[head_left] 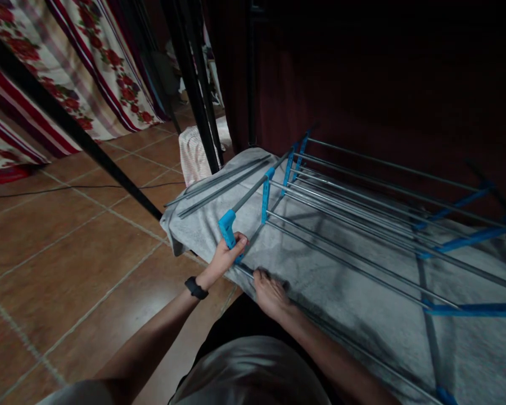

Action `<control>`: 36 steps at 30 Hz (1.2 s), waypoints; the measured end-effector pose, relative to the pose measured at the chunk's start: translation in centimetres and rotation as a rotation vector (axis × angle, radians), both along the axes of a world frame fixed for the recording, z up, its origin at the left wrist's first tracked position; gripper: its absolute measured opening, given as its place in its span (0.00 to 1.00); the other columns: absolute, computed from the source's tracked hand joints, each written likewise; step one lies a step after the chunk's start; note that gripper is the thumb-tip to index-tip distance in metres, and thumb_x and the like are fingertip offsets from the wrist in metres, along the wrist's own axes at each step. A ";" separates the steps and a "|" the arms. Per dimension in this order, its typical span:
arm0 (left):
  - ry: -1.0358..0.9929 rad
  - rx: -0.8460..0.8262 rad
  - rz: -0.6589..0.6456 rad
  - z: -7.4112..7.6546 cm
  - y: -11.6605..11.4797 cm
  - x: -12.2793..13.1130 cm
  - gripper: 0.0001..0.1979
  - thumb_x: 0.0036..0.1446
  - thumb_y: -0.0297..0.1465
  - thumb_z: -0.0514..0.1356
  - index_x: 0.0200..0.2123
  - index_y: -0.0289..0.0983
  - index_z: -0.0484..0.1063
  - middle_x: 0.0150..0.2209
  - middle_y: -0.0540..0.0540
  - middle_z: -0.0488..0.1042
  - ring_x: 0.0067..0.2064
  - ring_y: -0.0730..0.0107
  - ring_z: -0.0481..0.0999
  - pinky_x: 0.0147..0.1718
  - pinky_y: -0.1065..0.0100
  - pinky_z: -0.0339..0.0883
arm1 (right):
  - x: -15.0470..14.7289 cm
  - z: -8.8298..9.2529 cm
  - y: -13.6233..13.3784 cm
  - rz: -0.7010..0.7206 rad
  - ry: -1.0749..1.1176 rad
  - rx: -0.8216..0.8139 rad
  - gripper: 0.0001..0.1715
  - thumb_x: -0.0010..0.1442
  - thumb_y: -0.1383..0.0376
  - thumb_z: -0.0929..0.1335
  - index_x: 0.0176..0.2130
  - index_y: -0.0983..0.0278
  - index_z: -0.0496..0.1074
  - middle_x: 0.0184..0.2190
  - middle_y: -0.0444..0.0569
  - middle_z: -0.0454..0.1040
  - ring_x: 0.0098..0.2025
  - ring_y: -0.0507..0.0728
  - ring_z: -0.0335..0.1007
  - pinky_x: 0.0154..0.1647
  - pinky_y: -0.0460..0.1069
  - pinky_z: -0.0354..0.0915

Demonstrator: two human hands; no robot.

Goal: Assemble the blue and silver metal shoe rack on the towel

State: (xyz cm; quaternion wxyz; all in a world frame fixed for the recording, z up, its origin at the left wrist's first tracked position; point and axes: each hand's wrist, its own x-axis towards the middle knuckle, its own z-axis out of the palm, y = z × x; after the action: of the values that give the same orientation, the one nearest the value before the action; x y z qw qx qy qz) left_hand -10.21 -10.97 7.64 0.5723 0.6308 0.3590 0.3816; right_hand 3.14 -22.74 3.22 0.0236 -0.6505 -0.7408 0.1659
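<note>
A rack of thin grey metal rods (362,225) joined by blue plastic connectors lies on its side on a grey cloth (354,292). My left hand (225,259), with a black watch on its wrist, is closed round the nearest blue corner connector (227,226). My right hand (270,292) is closed round the near grey rod (247,271) that runs into that connector. Both hands sit at the rack's near left corner.
Loose grey rods (219,185) lie on the cloth's far left part. Black poles (194,84) stand behind, one slanting across the tiled floor (67,247). Floral fabric (80,62) hangs at the left. A pale checked cloth (196,152) lies by the poles. Dark wall at right.
</note>
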 end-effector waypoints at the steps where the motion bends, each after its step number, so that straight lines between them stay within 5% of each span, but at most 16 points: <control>1: 0.008 -0.002 0.001 0.1 0.1 -0.1 0.19 0.59 0.47 0.59 0.31 0.34 0.68 0.20 0.54 0.58 0.22 0.78 0.56 0.22 0.73 0.50 | 0.2 0.0 0.0 0.009 0.016 -0.007 0.18 0.68 0.71 0.54 0.50 0.65 0.67 0.44 0.56 0.76 0.38 0.59 0.77 0.37 0.50 0.68; 12: 0.021 -0.048 0.104 0.4 0.7 -0.2 0.23 0.56 0.50 0.60 0.26 0.34 0.67 0.19 0.53 0.59 0.21 0.79 0.57 0.21 0.73 0.48 | 1.6 1.5 1.2 -0.036 0.118 -0.116 0.19 0.72 0.63 0.54 0.52 0.64 0.67 0.43 0.55 0.78 0.42 0.59 0.77 0.39 0.50 0.66; 36: -0.053 -0.097 0.229 -0.3 -0.6 0.9 0.22 0.55 0.50 0.61 0.27 0.35 0.69 0.19 0.55 0.55 0.21 0.80 0.54 0.21 0.74 0.47 | 1.2 0.6 0.4 -0.073 0.060 -0.134 0.21 0.72 0.61 0.52 0.55 0.64 0.65 0.46 0.54 0.78 0.45 0.60 0.77 0.41 0.50 0.65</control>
State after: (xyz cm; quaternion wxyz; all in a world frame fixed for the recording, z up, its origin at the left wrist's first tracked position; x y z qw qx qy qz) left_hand -9.28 -11.60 7.35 0.5640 0.5469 0.4316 0.4433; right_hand 4.37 -22.29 3.81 0.0083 -0.6718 -0.7029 0.2334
